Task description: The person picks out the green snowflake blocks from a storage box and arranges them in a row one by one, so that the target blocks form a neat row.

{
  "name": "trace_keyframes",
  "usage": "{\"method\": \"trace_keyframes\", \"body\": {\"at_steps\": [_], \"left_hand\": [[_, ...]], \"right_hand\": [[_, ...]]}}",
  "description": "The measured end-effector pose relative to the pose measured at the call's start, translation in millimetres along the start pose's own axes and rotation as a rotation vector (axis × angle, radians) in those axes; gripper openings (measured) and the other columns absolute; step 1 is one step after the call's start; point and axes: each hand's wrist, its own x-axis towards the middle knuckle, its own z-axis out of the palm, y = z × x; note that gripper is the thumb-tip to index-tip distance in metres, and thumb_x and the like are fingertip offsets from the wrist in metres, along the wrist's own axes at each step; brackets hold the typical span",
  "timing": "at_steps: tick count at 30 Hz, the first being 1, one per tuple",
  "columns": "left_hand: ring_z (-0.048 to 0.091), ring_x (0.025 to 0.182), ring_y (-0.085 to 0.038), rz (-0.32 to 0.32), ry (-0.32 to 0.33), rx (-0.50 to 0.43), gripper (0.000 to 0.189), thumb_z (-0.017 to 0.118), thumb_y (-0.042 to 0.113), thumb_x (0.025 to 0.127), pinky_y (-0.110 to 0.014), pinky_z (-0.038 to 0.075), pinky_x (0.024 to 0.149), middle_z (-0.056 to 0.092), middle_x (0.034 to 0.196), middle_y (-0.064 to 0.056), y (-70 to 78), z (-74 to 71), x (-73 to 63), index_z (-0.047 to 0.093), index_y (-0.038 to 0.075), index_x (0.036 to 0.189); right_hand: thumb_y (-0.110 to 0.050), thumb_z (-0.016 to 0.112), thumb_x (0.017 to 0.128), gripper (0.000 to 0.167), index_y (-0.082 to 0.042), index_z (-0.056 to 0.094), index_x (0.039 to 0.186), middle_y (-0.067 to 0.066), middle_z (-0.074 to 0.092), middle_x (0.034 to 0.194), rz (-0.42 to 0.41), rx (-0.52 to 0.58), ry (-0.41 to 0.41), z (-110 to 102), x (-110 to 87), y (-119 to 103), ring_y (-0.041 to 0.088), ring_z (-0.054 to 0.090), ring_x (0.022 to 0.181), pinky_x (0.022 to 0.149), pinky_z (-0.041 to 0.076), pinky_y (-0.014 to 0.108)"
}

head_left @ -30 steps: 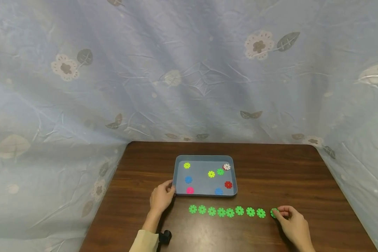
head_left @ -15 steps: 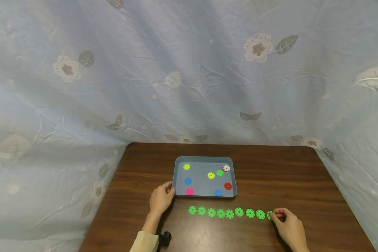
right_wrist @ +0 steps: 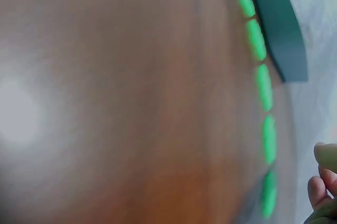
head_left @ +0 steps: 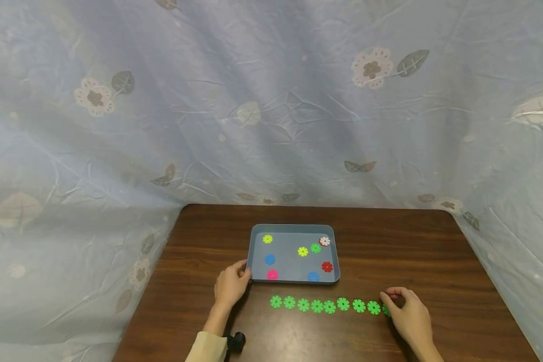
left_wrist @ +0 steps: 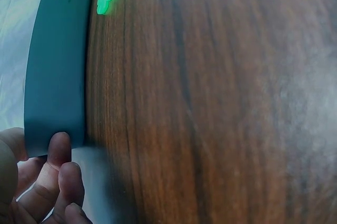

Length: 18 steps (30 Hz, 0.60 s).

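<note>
A row of several green notched plastic discs (head_left: pixel 329 307) lies on the wooden table. The right-end disc (right_wrist: pixel 268 195) rests on the tabletop at the end of that row; in the head view the thumb partly covers it. My right hand (head_left: pixel 409 315) hovers over this disc with thumb and fingers parted and nothing between them. With my left hand (head_left: pixel 230 286) I grip the near left corner of a shallow blue-grey tray (head_left: pixel 294 266), fingertips (left_wrist: pixel 59 148) against its wall. Inside lie loose notched discs, among them a red disc (head_left: pixel 327 267) and a pink disc (head_left: pixel 272 275).
The brown table (head_left: pixel 402 241) reaches back to a pale floral curtain (head_left: pixel 271 125) that hangs behind and at both sides. A black wrist strap (head_left: pixel 237 342) shows on the left forearm beside a cream sleeve (head_left: pixel 208 347).
My right hand slid the last green disc left against the row, let it go and lifted slightly away. The left hand has stayed on the tray.
</note>
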Motion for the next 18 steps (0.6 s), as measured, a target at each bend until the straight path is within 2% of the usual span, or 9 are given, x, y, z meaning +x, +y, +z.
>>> {"method": "trace_keyframes", "body": {"at_steps": [5, 10, 12, 18], "left_hand": [[0.040, 0.045, -0.009, -0.005, 0.002, 0.004, 0.036, 0.066, 0.023, 0.097, -0.031, 0.030, 0.042, 0.064, 0.064, 0.014, -0.2, -0.4, 0.3, 0.073, 0.012, 0.130], [0.040, 0.045, -0.009, -0.003, 0.007, 0.002, 0.035, 0.066, 0.023, 0.097, -0.031, 0.030, 0.042, 0.063, 0.063, 0.014, 0.8, -0.5, -0.5, 0.074, 0.012, 0.129], [0.040, 0.045, -0.010, -0.002, 0.007, 0.001, 0.035, 0.066, 0.023, 0.096, -0.031, 0.031, 0.043, 0.063, 0.063, 0.014, 0.8, -0.7, -0.7, 0.074, 0.012, 0.129], [0.040, 0.046, -0.010, -0.001, 0.007, 0.003, 0.035, 0.066, 0.022, 0.096, -0.031, 0.030, 0.042, 0.064, 0.065, 0.014, 0.3, -0.4, -0.9, 0.074, 0.012, 0.129]], "right_hand": [[-0.034, 0.073, 0.098, 0.031, -0.006, 0.073, 0.110, 0.014, 0.070, 0.108, -0.082, 0.064, 0.016, 8, 19.8, -31, 0.045, 0.066, 0.106, 0.087, 0.049, 0.062], [-0.032, 0.074, 0.098, 0.028, -0.007, 0.073, 0.110, 0.011, 0.071, 0.106, -0.122, 0.120, 0.020, 25, 42.0, -63, 0.039, 0.067, 0.106, 0.087, 0.050, 0.058], [-0.031, 0.075, 0.098, 0.027, -0.007, 0.074, 0.111, 0.009, 0.072, 0.104, -0.121, 0.132, 0.020, 34, 51.6, -78, 0.034, 0.068, 0.104, 0.085, 0.051, 0.054], [-0.029, 0.077, 0.095, 0.026, -0.007, 0.074, 0.110, 0.005, 0.074, 0.098, -0.077, 0.199, 0.000, 62, 75.4, -123, 0.024, 0.063, 0.081, 0.072, 0.046, 0.040]]}}
